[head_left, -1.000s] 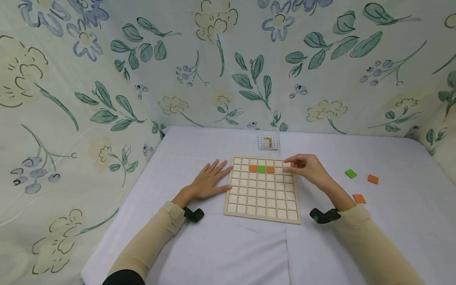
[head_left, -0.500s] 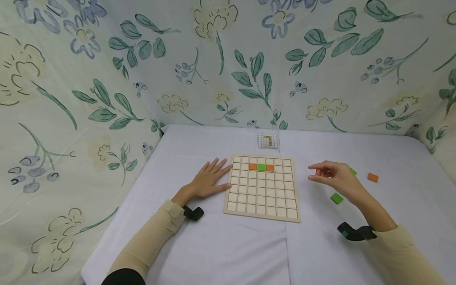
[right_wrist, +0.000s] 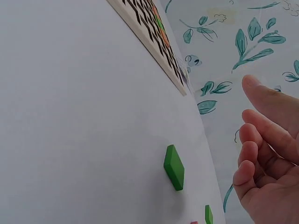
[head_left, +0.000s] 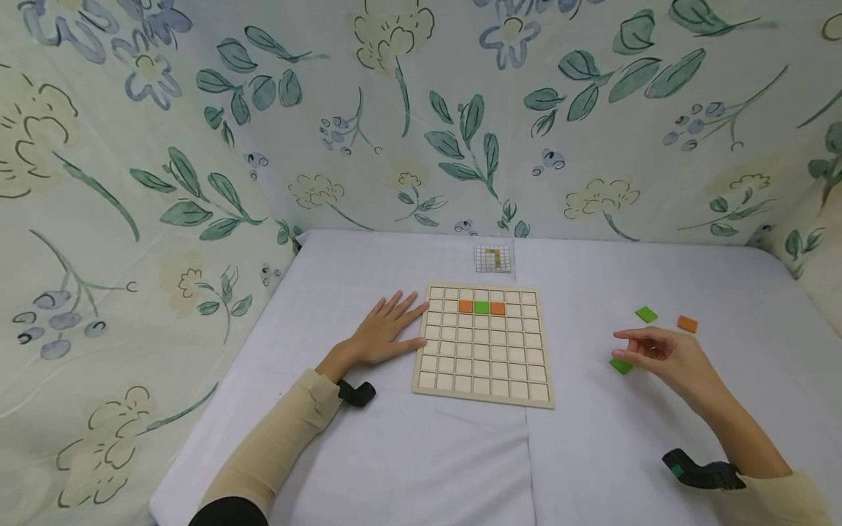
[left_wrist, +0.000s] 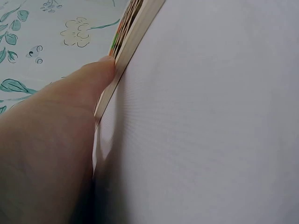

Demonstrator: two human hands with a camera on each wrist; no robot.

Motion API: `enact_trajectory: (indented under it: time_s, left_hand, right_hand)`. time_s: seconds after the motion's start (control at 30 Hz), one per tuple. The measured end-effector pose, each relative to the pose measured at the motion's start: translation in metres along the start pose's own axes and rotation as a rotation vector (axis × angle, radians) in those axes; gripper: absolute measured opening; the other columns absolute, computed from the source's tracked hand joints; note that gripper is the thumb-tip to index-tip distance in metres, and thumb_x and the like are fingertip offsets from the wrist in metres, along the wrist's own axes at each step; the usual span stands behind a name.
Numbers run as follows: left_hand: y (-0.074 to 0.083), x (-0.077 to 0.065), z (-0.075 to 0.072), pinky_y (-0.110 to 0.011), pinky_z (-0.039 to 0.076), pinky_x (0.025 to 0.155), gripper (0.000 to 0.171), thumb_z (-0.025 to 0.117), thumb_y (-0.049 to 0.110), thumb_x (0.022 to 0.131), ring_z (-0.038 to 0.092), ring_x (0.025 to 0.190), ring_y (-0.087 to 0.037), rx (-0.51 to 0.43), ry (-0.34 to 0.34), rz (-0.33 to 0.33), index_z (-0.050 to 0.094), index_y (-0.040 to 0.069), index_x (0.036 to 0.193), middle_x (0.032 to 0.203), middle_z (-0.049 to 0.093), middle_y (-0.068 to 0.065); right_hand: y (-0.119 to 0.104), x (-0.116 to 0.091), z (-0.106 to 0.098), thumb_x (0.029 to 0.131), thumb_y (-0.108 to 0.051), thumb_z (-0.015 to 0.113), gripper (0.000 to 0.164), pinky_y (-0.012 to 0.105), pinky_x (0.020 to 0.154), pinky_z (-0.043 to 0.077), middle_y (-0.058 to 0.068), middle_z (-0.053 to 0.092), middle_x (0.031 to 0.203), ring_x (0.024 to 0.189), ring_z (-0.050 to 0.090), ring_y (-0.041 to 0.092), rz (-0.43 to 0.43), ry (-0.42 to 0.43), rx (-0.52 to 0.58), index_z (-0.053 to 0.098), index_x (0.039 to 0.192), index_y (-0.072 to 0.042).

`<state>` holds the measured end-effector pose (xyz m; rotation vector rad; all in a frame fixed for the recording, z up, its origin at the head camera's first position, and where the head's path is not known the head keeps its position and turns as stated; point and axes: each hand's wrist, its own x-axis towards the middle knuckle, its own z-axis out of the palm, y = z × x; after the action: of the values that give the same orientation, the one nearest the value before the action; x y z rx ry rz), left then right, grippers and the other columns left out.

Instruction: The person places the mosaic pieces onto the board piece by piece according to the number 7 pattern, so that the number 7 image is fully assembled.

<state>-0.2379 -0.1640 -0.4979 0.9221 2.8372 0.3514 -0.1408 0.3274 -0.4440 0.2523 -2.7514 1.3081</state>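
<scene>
A wooden grid board point(head_left: 482, 398) lies on the table, with an orange tile point(head_left: 465, 307), a green tile point(head_left: 482, 307) and another orange tile point(head_left: 498, 308) side by side in one upper row. My left hand point(head_left: 384, 332) rests with spread fingers at the board's left edge. In the left wrist view the thumb point(left_wrist: 100, 70) touches the wooden rim. Over the right of the table hovers my right hand point(head_left: 658, 354), thumb and forefinger apart with nothing between them. Just below its fingertips is a loose green tile point(head_left: 620, 366), seen whole in the right wrist view point(right_wrist: 174, 167).
Farther back lie another green tile point(head_left: 647, 314) and an orange tile point(head_left: 687, 324). A small card with a printed grid pattern point(head_left: 492, 259) sits behind the board. White cloth covers the table point(head_left: 395, 460); a flowered curtain point(head_left: 368, 161) hangs behind.
My right hand has moved from the board's right edge rightward and toward me, to the loose tiles. A near orange tile is now hidden from the head view. The left hand stays put.
</scene>
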Motion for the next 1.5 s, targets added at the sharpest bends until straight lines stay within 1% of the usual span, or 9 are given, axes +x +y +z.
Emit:
enact_trajectory:
  time_s: [0.17,0.33,0.53,0.7,0.93,1.1,1.27,1.5]
  left_hand:
    - [-0.001,0.0,0.0,-0.048,-0.006,0.12,0.078,0.034,0.069,0.098,-0.006,0.152,-0.027,0.002,0.002,0.0,0.009,0.031,0.161,0.167,0.0,0.001]
    - [-0.001,0.0,0.001,-0.049,-0.004,0.12,0.079,0.033,0.07,0.098,-0.005,0.152,-0.028,0.007,0.006,0.007,0.009,0.031,0.161,0.167,0.002,-0.001]
    - [0.0,-0.001,0.0,-0.051,-0.002,0.12,0.079,0.034,0.07,0.098,-0.003,0.152,-0.029,0.001,0.013,0.014,0.011,0.03,0.161,0.167,0.004,-0.002]
    - [0.0,-0.001,0.0,-0.051,-0.002,0.12,0.079,0.034,0.069,0.098,-0.003,0.152,-0.03,0.006,0.01,0.01,0.011,0.029,0.162,0.167,0.003,-0.002]
    - [0.001,-0.001,0.0,-0.051,-0.002,0.12,0.078,0.034,0.069,0.098,-0.004,0.152,-0.029,0.006,0.004,0.011,0.011,0.029,0.162,0.167,0.002,-0.002]
    - [0.0,0.0,0.0,-0.05,-0.003,0.12,0.078,0.034,0.069,0.098,-0.005,0.152,-0.029,0.008,0.004,0.01,0.01,0.029,0.162,0.167,0.001,-0.001]
    - [0.0,0.0,0.0,-0.05,-0.004,0.12,0.079,0.034,0.07,0.098,-0.006,0.152,-0.028,0.01,0.002,0.008,0.009,0.031,0.161,0.167,0.0,0.0]
    - [-0.001,-0.001,0.002,-0.049,-0.005,0.12,0.079,0.032,0.071,0.097,-0.006,0.152,-0.028,0.014,0.002,0.005,0.008,0.031,0.161,0.167,0.0,0.0]
  right_hand:
    - [0.009,-0.012,-0.001,0.088,-0.017,0.079,0.038,0.021,0.055,0.044,0.002,0.059,0.084,0.071,0.051,0.011,0.03,0.025,0.009,0.068,0.117,0.005]
    - [0.015,-0.021,0.004,0.088,-0.02,0.079,0.042,0.021,0.053,0.043,0.002,0.06,0.084,0.069,0.051,0.01,0.087,0.055,-0.005,0.068,0.118,0.007]
    - [0.021,-0.025,0.011,0.088,-0.024,0.079,0.045,0.02,0.054,0.043,0.004,0.061,0.085,0.07,0.05,0.01,0.145,0.086,-0.076,0.068,0.12,0.005]
    - [0.024,-0.027,0.015,0.088,-0.026,0.079,0.046,0.02,0.055,0.044,0.004,0.062,0.084,0.068,0.05,0.01,0.186,0.086,-0.081,0.068,0.119,0.007]
    - [0.027,-0.029,0.019,0.088,-0.02,0.079,0.04,0.019,0.054,0.044,0.001,0.062,0.08,0.065,0.052,0.008,0.173,0.093,-0.069,0.069,0.116,0.007]
    - [0.029,-0.028,0.02,0.088,-0.017,0.079,0.037,0.02,0.053,0.042,0.002,0.062,0.079,0.064,0.05,0.008,0.16,0.101,-0.093,0.07,0.114,0.006]
    - [0.028,-0.028,0.022,0.086,-0.016,0.081,0.038,0.02,0.052,0.04,0.005,0.06,0.081,0.064,0.047,0.006,0.147,0.097,-0.126,0.07,0.112,0.009]
    - [0.027,-0.029,0.024,0.083,-0.012,0.083,0.038,0.02,0.052,0.039,0.004,0.058,0.08,0.063,0.045,0.005,0.133,0.11,-0.149,0.07,0.111,0.009]
